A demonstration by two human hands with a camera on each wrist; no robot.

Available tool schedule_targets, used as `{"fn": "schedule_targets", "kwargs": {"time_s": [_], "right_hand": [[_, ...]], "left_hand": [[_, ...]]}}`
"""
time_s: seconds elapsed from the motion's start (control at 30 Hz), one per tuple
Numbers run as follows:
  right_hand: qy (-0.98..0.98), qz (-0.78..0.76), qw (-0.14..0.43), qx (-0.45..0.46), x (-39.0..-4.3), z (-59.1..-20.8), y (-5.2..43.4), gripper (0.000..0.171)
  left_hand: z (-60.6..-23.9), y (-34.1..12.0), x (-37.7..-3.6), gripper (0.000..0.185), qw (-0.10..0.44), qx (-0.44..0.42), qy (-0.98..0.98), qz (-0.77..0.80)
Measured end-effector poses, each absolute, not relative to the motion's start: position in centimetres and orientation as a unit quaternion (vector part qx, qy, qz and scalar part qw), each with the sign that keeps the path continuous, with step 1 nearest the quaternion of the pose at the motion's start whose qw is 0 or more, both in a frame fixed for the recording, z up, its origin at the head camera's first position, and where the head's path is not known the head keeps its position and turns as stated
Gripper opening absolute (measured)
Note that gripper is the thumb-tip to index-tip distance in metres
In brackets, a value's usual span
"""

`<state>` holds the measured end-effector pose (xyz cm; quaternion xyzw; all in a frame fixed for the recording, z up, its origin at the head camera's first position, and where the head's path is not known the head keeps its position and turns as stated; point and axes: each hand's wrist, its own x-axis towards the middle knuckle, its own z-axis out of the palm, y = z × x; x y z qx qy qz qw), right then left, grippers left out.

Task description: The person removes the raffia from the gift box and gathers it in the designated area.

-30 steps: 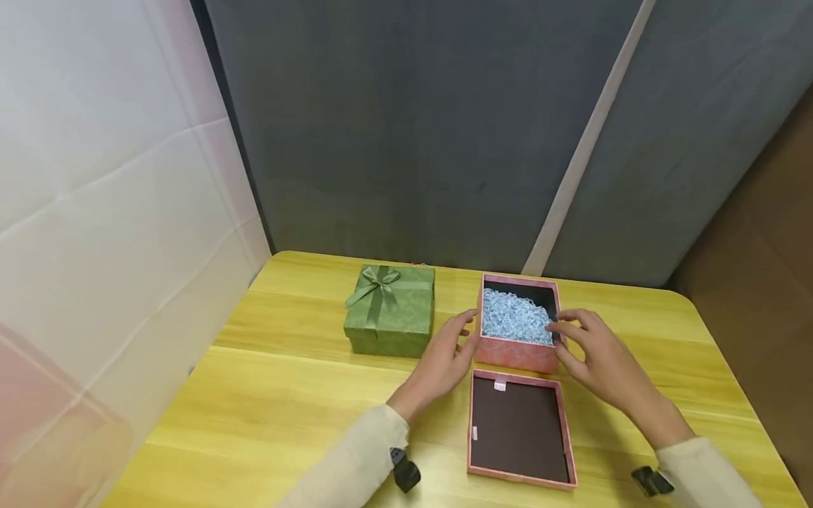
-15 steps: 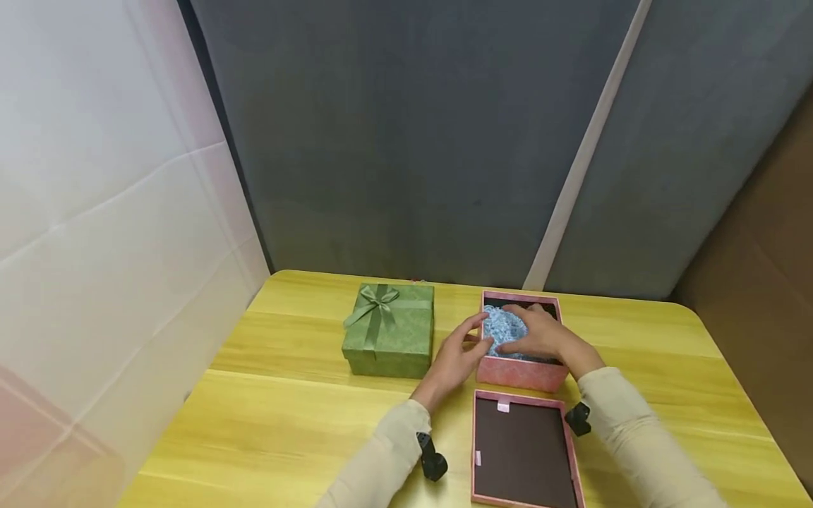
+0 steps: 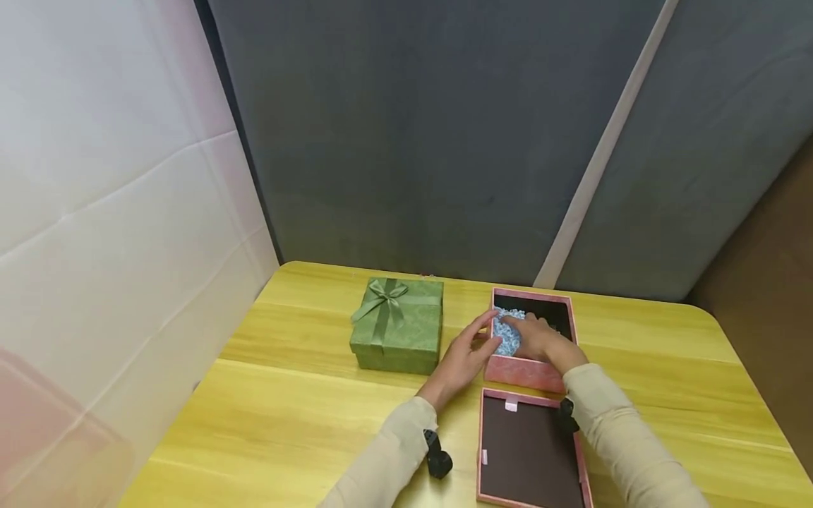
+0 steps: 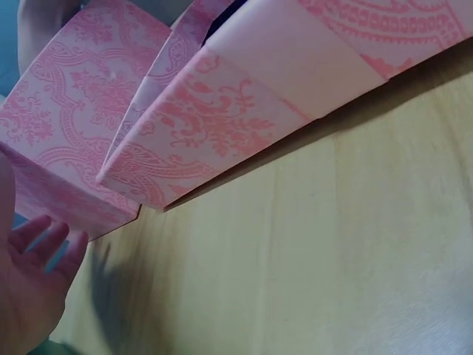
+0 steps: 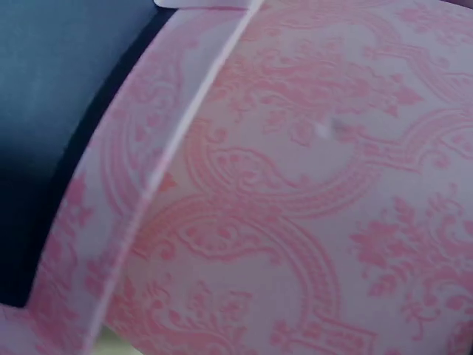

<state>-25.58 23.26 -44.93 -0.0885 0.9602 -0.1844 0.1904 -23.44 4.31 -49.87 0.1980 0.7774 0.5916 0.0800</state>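
The pink box (image 3: 532,370) sits toward the far right of the yellow wooden table (image 3: 305,395), its open top facing up and its long axis running away from the person toward the grey backdrop (image 3: 413,141). Its near wall shows a pink damask print, which fills the right wrist view (image 5: 310,192). Inside lies blue shredded paper (image 3: 506,337), bunched at the left half of the box, with the dark lining bare at the far right corner.

The right hand (image 3: 540,339) reaches down into the box, fingers curled over the shred and gathering it. The left hand (image 3: 466,356) rests against the box's left outer wall, fingers straight and relaxed, thumb up by the rim, gripping nothing.

Just in front of the box, nearer the person, lies its lid (image 3: 530,451), upside down with the brown inside showing, its long axis in line with the box. To the left, near but apart, stands a green gift box (image 3: 399,326) with a ribbon bow on its lid.

A pale white panel (image 3: 108,212) closes the left side, and a light strip (image 3: 600,155) runs slantwise down the backdrop.
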Motion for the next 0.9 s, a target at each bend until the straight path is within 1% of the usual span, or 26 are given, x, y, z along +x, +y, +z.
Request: {"fn": "schedule_targets", "kwargs": {"time_s": [0.17, 0.27, 0.47, 0.7, 0.8, 0.9], "right_hand": [[0.954, -0.219, 0.161, -0.125, -25.2, -44.6, 23.5, 0.068], [0.953, -0.223, 0.149, -0.138, -25.0, -43.7, 23.7, 0.065], [0.955, -0.242, 0.133, -0.111, -24.6, -40.1, 25.0, 0.072], [0.955, -0.274, 0.070, -0.090, -23.3, -36.0, 29.2, 0.072], [0.959, -0.273, 0.051, -0.059, -22.7, -35.1, 31.4, 0.073], [0.961, -0.272, 0.042, -0.025, -22.0, -34.9, 33.6, 0.074]], "left_hand": [[-49.2, 4.2, -23.5, 0.055, 0.081, 0.201, 0.798, 0.562], [-48.7, 4.1, -23.6, 0.057, 0.091, 0.202, 0.808, 0.546], [-47.9, 3.8, -23.5, 0.059, 0.107, 0.202, 0.825, 0.516], [-47.5, 4.0, -23.5, 0.060, 0.097, 0.207, 0.827, 0.513], [-47.5, 4.0, -23.4, 0.059, 0.098, 0.201, 0.830, 0.512], [-47.6, 4.0, -23.3, 0.059, 0.096, 0.198, 0.831, 0.511]]}}
